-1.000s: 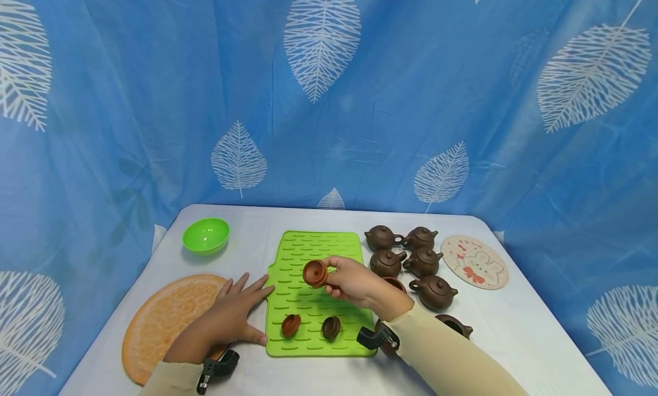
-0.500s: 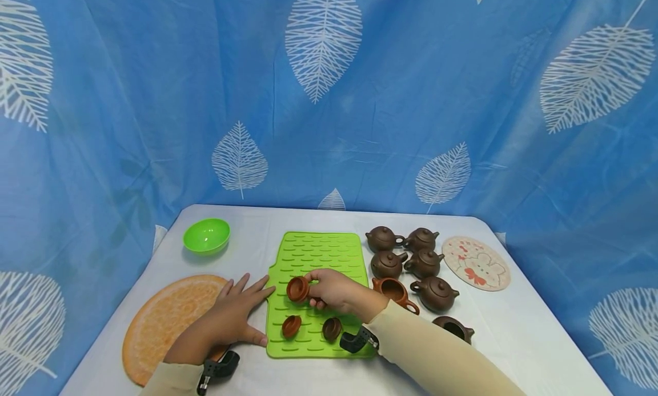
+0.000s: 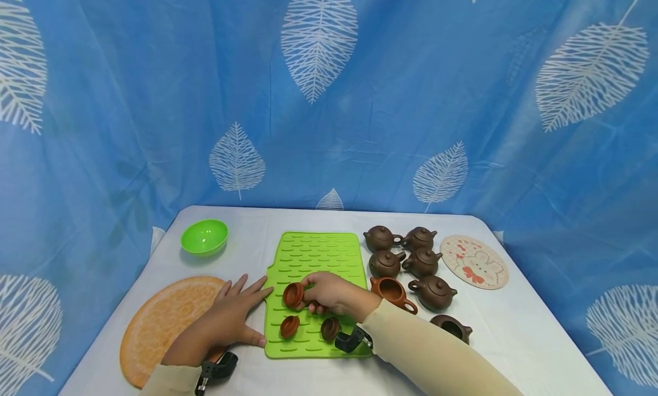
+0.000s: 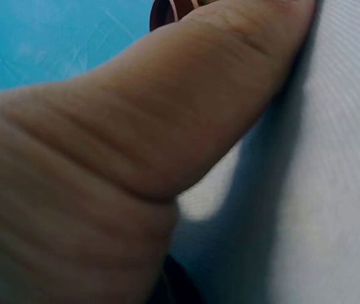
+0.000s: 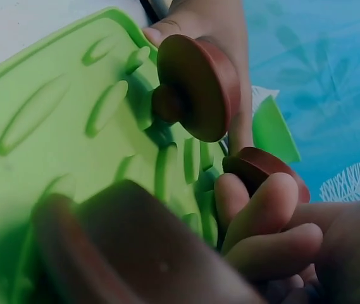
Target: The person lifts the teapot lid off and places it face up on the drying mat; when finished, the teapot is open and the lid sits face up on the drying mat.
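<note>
My right hand (image 3: 331, 296) pinches a reddish-brown teapot lid (image 3: 293, 295) by its side, over the green ridged mat (image 3: 320, 253). In the right wrist view, that lid (image 5: 265, 170) shows beyond my curled fingers. Two more lids rest tilted on the mat: a reddish one (image 3: 289, 327) and a darker brown one (image 3: 330, 328). My left hand (image 3: 233, 316) lies with fingers spread at the mat's left edge, its fingertips touching the edge. A lidless reddish teapot (image 3: 392, 291) stands against the mat's right side. A lidless dark teapot (image 3: 451, 326) sits farther right, partly behind my sleeve.
Several lidded dark teapots (image 3: 386, 263) are grouped right of the mat. A round bunny-print coaster (image 3: 475, 263) lies beyond them. At the left are a green bowl (image 3: 204, 238) and a round orange-toned mat (image 3: 164, 322), partly under my left forearm.
My right hand has moved left and nearer to me with the lid, coming lower over the mat. The lidless reddish teapot is now uncovered by my forearm. My left hand stays put.
</note>
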`<state>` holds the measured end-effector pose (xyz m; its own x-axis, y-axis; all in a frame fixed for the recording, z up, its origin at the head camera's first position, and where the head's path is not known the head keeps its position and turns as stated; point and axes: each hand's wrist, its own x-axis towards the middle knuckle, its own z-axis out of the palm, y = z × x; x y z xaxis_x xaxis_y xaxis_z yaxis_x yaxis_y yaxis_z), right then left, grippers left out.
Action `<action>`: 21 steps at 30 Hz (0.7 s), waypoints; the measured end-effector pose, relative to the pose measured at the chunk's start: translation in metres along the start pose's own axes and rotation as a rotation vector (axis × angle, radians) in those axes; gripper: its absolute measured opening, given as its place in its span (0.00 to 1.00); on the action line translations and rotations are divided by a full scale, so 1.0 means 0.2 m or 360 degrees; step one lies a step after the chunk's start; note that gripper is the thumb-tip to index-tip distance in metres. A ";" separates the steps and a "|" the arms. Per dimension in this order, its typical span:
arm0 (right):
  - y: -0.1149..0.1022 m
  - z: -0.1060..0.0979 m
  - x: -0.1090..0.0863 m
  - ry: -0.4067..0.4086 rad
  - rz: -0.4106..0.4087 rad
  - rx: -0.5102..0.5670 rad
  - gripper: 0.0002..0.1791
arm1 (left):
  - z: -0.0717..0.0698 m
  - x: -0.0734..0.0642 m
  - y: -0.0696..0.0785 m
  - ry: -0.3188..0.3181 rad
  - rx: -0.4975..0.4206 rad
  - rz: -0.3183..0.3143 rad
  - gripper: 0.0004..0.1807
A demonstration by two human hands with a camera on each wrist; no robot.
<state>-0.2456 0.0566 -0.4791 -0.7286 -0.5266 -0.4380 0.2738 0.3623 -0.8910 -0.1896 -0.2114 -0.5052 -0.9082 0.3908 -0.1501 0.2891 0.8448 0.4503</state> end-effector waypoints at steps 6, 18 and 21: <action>-0.01 -0.02 -0.01 -0.0030 0.0027 0.0023 0.08 | 0.00 0.00 0.00 0.0021 0.0005 0.0017 0.69; -0.10 -0.09 -0.18 0.0054 -0.0052 -0.0126 0.19 | 0.01 0.00 0.00 0.0021 0.0018 0.0005 0.70; -0.10 -0.12 -0.24 0.0061 -0.0117 -0.0112 0.19 | 0.00 0.00 0.00 0.0016 0.0024 0.0007 0.70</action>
<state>-0.2302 0.0932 -0.4369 -0.7687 -0.5246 -0.3658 0.1749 0.3777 -0.9093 -0.1901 -0.2103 -0.5052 -0.9099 0.3909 -0.1391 0.2977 0.8485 0.4375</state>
